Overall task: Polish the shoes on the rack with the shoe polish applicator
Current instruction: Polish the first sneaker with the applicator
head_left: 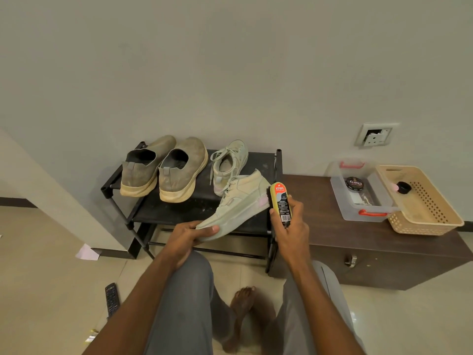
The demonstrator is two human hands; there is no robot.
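My left hand (190,233) grips the toe of a pale green sneaker (236,203) and holds it tilted up in front of the black shoe rack (143,208). My right hand (289,226) is wrapped around a yellow Kiwi shoe polish applicator (280,203), whose dark sponge edge touches the sneaker's heel. The matching pale sneaker (230,162) lies on the rack's top shelf. A pair of dusty brown slip-on shoes (163,167) stands to its left on the same shelf.
A dark wooden cabinet (358,242) stands right of the rack. On it are a clear plastic box (358,201) holding a polish tin (354,184) and a beige basket (422,201) holding a black cap. A remote control (112,298) lies on the floor at left.
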